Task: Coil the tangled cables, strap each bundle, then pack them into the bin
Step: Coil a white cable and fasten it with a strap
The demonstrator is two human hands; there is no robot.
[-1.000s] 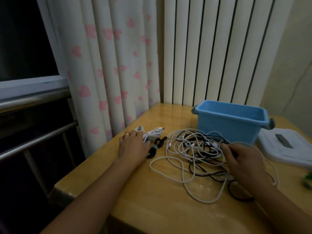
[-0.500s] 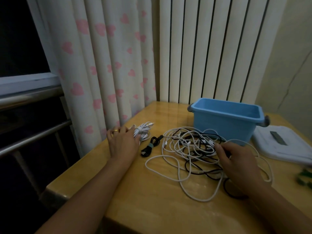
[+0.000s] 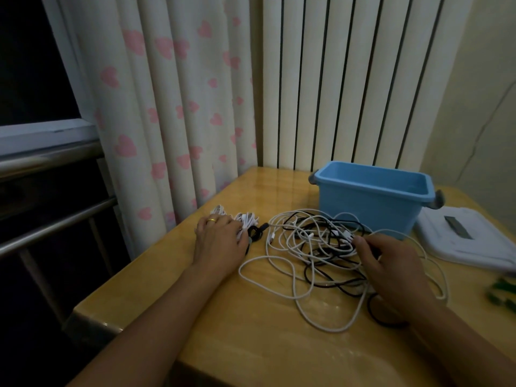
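A tangle of white and black cables (image 3: 315, 255) sprawls over the middle of the wooden table (image 3: 251, 331). My right hand (image 3: 391, 261) lies on its right side, fingers curled around some strands. My left hand (image 3: 220, 241) rests palm down at the table's left edge, over a small coiled white cable bundle (image 3: 245, 219) and a coiled black bundle (image 3: 255, 233); whether it grips them is hidden. The empty blue bin (image 3: 371, 196) stands behind the tangle.
A white lid-like tray (image 3: 469, 241) lies right of the bin. Green pieces (image 3: 502, 294) sit at the right edge. Heart-print curtains (image 3: 167, 107) hang behind the table, with a metal rail (image 3: 55, 224) and window at the left.
My left hand slid slightly left, then back over the small bundles. My right hand stayed on the tangle. The view shifted.
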